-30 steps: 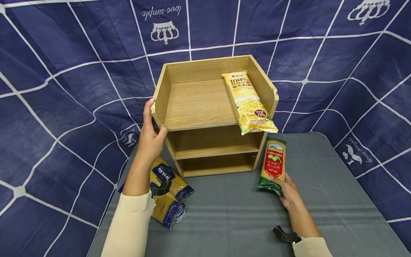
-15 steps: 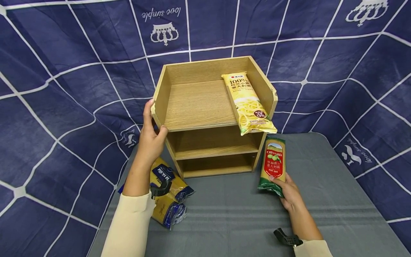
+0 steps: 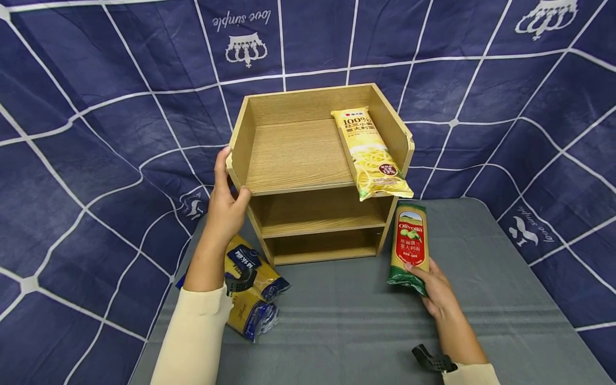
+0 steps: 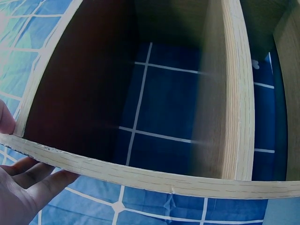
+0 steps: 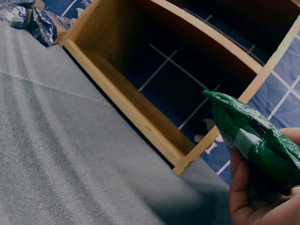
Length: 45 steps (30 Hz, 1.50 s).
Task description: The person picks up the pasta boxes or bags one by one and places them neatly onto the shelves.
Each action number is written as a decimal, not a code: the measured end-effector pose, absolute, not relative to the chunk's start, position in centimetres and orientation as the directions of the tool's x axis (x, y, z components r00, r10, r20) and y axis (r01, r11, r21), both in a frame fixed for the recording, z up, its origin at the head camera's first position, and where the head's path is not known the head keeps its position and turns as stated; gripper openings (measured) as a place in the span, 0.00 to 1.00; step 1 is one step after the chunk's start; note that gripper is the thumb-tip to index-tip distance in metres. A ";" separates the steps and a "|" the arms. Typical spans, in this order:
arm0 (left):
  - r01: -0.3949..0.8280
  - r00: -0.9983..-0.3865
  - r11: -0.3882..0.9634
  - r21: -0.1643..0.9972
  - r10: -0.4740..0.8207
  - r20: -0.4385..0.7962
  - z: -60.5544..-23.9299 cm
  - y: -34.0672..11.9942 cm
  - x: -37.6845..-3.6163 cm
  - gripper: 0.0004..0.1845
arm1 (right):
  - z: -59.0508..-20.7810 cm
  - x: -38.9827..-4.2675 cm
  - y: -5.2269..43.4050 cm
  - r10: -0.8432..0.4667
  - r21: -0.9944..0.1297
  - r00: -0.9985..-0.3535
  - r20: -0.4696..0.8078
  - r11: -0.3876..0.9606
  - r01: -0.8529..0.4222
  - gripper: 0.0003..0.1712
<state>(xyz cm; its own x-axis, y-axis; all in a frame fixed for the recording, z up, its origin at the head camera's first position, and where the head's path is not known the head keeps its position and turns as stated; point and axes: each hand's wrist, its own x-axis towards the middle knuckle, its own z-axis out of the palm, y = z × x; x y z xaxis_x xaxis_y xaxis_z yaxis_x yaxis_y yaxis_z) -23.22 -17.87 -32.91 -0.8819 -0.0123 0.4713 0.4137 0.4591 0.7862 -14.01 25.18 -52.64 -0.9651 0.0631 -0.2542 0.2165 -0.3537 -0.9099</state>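
A wooden three-tier shelf (image 3: 298,155) stands at the back of the grey table (image 3: 346,321). My left hand (image 3: 225,198) grips its left side panel (image 4: 140,176), thumb in front. A yellow pasta pack (image 3: 370,152) lies in the top tier along the right wall, its end overhanging the front. My right hand (image 3: 433,289) holds the bottom end of a green and red Olivoila pasta pack (image 3: 409,246), seen as a green pack end (image 5: 248,138) in the right wrist view. That pack sits just right of the shelf's lower front corner.
Two blue and yellow pasta packs (image 3: 255,294) lie on the table under my left forearm, also seen as blue packs (image 5: 28,18) at the shelf's far side. The middle and bottom tiers (image 3: 317,227) hold nothing. A blue grid cloth (image 3: 96,107) hangs behind and around.
The green and red pack has risen slightly towards the shelf with my right hand. My left hand keeps its grip on the shelf's side.
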 end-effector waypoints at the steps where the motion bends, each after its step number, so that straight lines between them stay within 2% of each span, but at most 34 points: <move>1: 0.413 -0.883 0.459 0.787 -0.012 0.470 -32.9 -17.9 -23.2 0.45 | -52.5 -14.0 25.2 0.064 -0.910 -0.967 -0.248 -0.357 0.210 0.21; 11: 0.409 -0.885 0.463 0.787 -0.010 0.466 -32.7 -17.7 -23.2 0.45 | -50.8 -13.6 25.0 0.047 -0.920 -0.981 -0.189 -0.358 0.160 0.24; 30: 0.424 -0.877 0.452 0.785 -0.010 0.479 -33.0 -17.8 -23.1 0.45 | -49.4 -13.3 25.2 0.025 -0.927 -0.997 -0.079 -0.368 0.064 0.23; 45: 0.422 -0.877 0.459 0.782 -0.011 0.480 -33.0 -17.8 -23.1 0.45 | -48.0 -13.0 25.3 0.005 -0.925 -0.999 -0.035 -0.378 0.030 0.25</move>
<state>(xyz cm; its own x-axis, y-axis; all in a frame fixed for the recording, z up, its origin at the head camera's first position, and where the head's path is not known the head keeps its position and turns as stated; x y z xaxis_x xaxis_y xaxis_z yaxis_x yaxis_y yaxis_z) -23.13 -17.82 -32.97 -0.8774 -0.0112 0.4796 0.4216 0.4588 0.7821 -12.99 25.32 -47.97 -0.9994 0.0054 -0.0345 0.0299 -0.3777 -0.9255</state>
